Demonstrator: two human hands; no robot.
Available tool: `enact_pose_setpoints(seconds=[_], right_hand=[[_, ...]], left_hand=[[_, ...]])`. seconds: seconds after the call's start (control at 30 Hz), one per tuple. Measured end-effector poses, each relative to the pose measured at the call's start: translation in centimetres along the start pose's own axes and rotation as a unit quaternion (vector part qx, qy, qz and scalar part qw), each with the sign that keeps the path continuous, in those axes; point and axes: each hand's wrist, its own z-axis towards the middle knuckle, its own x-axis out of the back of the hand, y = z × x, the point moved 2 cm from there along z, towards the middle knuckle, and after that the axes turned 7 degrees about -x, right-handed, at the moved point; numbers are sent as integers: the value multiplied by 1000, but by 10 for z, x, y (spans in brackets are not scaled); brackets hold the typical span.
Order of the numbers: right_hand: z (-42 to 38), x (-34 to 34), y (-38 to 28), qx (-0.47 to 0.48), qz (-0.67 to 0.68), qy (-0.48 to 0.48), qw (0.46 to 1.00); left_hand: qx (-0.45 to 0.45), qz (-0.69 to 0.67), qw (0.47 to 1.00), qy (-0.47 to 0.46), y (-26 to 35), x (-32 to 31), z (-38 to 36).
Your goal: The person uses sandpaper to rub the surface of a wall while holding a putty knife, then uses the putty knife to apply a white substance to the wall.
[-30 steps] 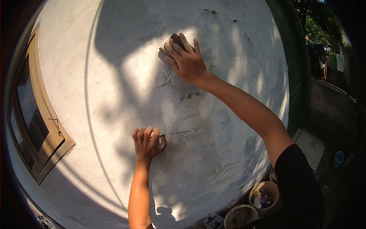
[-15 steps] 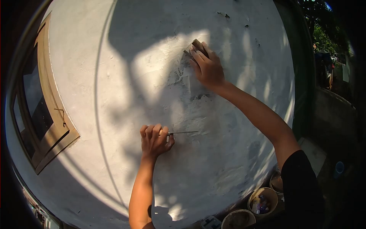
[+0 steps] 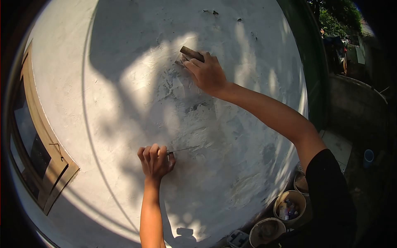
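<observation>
My right hand is closed around the wooden handle of a plastering trowel. Its blade, mostly covered by my fingers, is at the white wall, beside a rough patch with grey spots showing. Lower and to the left, my left hand grips a flat tool with a thin blade, seen edge-on and pointing right. The handle of that tool is largely hidden in my fingers. Ridged, uneven plaster lies between the two hands.
A wood-framed window is at the left. Along the wall's foot at lower right stand several buckets, one holding small items, and a grey tray. A blue cup is farther right. Sunlight and shadows fall across the wall.
The view has shifted, so the window and wall marks sit farther left. The trowel's handle has tilted flatter in my right hand. My left hand still holds the thin-bladed tool low.
</observation>
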Motion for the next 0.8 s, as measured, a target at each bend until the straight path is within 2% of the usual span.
enact_pose_setpoints(seconds=[0.1, 0.2, 0.3, 0.4, 0.5, 0.6, 0.7, 0.8], right_hand=[[15, 1, 10, 27, -14, 1, 1000], [24, -2, 8, -22, 24, 12, 999], [-2, 0, -15, -42, 6, -6, 999], [-20, 7, -18, 22, 14, 27, 999], [1, 1, -16, 5, 44, 23, 999], [18, 0, -27, -61, 56, 17, 996], [-10, 4, -42, -23, 42, 11, 999], [-38, 11, -49, 69, 25, 20, 997]], left_hand=[[-3, 4, 1000, -1, 1, 0, 3], [-4, 4, 1000, -5, 1, 1, 4], [-5, 14, 1000, -14, 0, 0, 1], [-10, 24, 1000, -12, -1, -1, 2], [-11, 16, 1000, -11, 0, -2, 4], [-7, 2, 1000, -11, 1, 0, 4], [-2, 2, 1000, -11, 2, 1, 5], [3, 0, 1000, -2, 2, 0, 7]])
